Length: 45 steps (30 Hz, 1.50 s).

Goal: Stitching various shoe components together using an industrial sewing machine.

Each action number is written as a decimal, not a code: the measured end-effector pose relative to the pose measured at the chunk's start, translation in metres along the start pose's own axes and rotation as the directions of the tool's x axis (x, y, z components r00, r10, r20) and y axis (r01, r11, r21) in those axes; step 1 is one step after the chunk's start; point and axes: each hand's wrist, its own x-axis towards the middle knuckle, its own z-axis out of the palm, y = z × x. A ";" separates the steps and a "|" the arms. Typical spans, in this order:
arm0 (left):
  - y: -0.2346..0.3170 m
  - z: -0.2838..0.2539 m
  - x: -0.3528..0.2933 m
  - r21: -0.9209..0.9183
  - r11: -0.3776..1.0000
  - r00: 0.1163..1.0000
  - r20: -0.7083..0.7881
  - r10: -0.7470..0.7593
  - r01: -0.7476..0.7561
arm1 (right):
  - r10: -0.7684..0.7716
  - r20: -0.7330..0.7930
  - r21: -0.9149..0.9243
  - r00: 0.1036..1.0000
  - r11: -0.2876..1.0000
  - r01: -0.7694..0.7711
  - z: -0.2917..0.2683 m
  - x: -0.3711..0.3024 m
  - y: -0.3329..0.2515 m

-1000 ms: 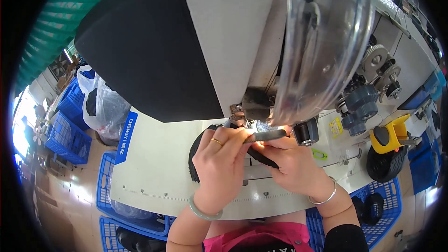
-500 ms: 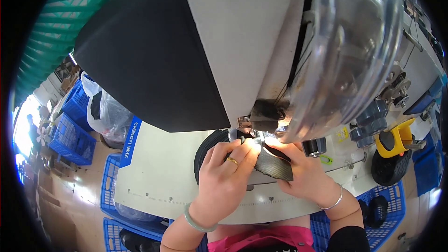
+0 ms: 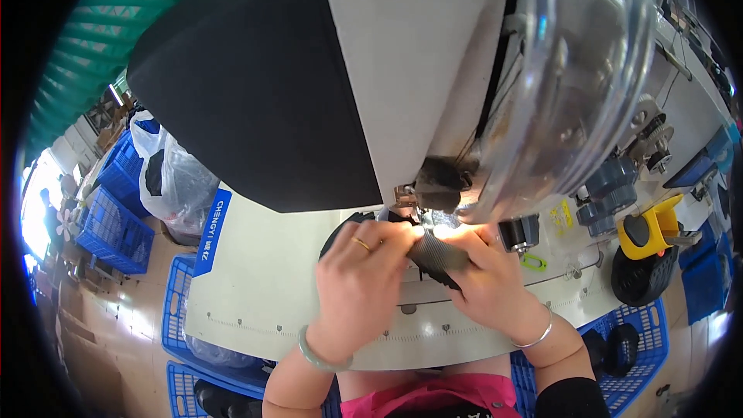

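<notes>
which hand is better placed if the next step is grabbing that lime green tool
Probably the right hand: it is nearer the lime green tool, which lies just to its right. The left hand is farther, across the dark material. Both hold that material.

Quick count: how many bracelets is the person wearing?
2: a pale green bangle at the wrist of the left hand, and a thin silver one at the wrist of the right hand. The black sleeve could hide more.
</notes>
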 end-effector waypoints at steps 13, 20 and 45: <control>-0.001 0.009 -0.007 0.135 0.987 0.996 -0.022 0.092 -0.088 | 0.134 0.277 0.105 0.952 0.980 -0.169 -0.027 0.018 -0.002; 0.002 0.003 -0.004 0.136 0.984 0.994 0.020 0.110 -0.112 | 0.031 0.146 0.085 0.989 0.995 -0.043 -0.014 0.004 0.006; 0.006 0.014 -0.001 -0.014 0.992 0.982 -0.141 -0.122 0.122 | 0.179 0.214 0.187 0.960 0.957 -0.220 -0.020 0.021 -0.010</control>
